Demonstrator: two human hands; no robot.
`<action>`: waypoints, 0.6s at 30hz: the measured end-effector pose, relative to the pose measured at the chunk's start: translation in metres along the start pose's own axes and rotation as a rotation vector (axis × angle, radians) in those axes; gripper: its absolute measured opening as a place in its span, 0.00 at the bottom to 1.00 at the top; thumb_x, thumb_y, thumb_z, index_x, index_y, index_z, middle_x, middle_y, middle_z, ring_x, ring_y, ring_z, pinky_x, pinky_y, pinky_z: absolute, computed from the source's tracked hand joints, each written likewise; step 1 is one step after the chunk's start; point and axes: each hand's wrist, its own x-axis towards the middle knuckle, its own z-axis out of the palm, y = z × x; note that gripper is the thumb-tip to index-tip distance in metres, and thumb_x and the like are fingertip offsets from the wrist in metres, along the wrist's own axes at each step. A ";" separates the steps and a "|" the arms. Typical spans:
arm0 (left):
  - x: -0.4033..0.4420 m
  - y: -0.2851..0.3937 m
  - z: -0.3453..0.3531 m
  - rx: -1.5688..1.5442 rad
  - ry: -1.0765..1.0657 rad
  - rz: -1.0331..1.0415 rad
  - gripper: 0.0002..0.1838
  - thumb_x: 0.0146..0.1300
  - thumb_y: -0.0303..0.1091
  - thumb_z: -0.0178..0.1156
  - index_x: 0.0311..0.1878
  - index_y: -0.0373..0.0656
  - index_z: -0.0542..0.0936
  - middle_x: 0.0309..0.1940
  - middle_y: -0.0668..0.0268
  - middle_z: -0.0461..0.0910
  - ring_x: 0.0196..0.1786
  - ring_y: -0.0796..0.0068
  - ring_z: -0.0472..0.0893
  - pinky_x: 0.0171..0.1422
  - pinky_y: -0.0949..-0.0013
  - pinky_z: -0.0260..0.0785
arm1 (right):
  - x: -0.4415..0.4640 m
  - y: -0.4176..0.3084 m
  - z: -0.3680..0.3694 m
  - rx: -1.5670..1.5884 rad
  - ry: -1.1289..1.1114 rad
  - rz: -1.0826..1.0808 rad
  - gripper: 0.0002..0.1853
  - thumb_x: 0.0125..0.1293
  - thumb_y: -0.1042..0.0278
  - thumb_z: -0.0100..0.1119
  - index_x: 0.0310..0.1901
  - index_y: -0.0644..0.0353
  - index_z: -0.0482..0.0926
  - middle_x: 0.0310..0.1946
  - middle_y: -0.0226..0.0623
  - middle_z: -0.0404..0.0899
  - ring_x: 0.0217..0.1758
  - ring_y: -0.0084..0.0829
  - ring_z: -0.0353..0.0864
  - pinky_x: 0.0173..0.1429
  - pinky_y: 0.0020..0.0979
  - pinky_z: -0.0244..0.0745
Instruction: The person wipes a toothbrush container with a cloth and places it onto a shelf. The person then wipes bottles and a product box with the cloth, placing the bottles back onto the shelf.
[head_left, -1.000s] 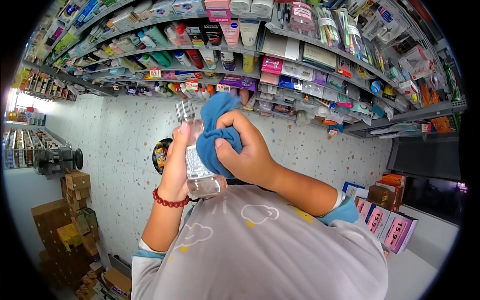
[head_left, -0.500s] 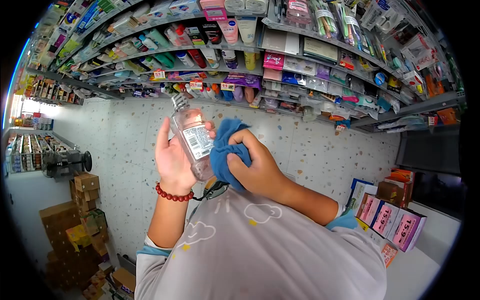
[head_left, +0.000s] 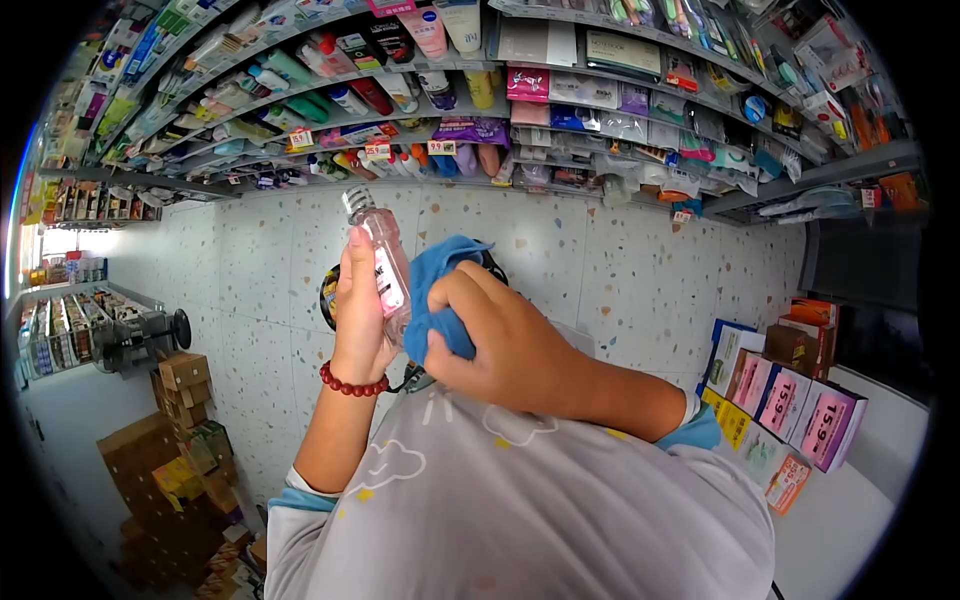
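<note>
A clear pinkish bottle (head_left: 388, 262) with a silvery ribbed cap is held tilted in my left hand (head_left: 360, 310), its cap end pointing up and away from me. My left thumb lies along the bottle near the label, and a red bead bracelet circles that wrist. Bunched in my right hand (head_left: 480, 330) is a blue cloth (head_left: 440, 262), pinched between thumb and fingers. The cloth is right beside the bottle's lower right side; whether it touches the bottle is hard to tell.
Shelves (head_left: 420, 60) of tubes, bottles and packets curve across the far side. Cardboard boxes (head_left: 185, 375) and a black fan (head_left: 150, 335) stand at the left. Boxes with pink price signs (head_left: 785, 400) are at the right. Speckled floor (head_left: 260, 260) lies below the shelves.
My left hand has closed round the bottle, which has turned so its barcode label no longer faces me. The cloth and my right hand have shifted slightly. The view has tilted a little downward.
</note>
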 end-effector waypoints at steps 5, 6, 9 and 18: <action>-0.023 -0.006 0.023 0.384 -0.016 0.083 0.22 0.78 0.42 0.59 0.64 0.40 0.66 0.51 0.65 0.78 0.51 0.82 0.78 0.54 0.74 0.75 | 0.018 0.022 -0.002 -0.029 0.207 0.045 0.14 0.61 0.70 0.63 0.45 0.64 0.71 0.37 0.51 0.73 0.40 0.52 0.76 0.46 0.46 0.74; -0.026 -0.007 0.026 0.412 -0.060 0.070 0.22 0.78 0.42 0.59 0.64 0.39 0.65 0.51 0.63 0.78 0.50 0.81 0.79 0.52 0.74 0.76 | 0.022 0.023 -0.008 -0.030 0.204 0.047 0.14 0.61 0.70 0.63 0.45 0.64 0.71 0.37 0.51 0.73 0.40 0.52 0.76 0.46 0.46 0.74; -0.041 -0.001 0.034 0.468 -0.102 0.075 0.23 0.77 0.41 0.61 0.64 0.39 0.65 0.51 0.63 0.78 0.46 0.82 0.80 0.50 0.73 0.77 | 0.030 0.021 -0.021 0.049 0.390 0.127 0.13 0.63 0.68 0.62 0.46 0.64 0.73 0.39 0.50 0.77 0.43 0.49 0.80 0.49 0.42 0.76; -0.060 0.012 0.019 0.354 -0.201 -0.207 0.27 0.68 0.25 0.67 0.66 0.36 0.67 0.49 0.62 0.85 0.51 0.78 0.85 0.55 0.70 0.79 | 0.005 0.024 -0.020 0.199 0.211 0.214 0.23 0.60 0.61 0.70 0.54 0.62 0.76 0.45 0.48 0.81 0.48 0.46 0.83 0.54 0.39 0.79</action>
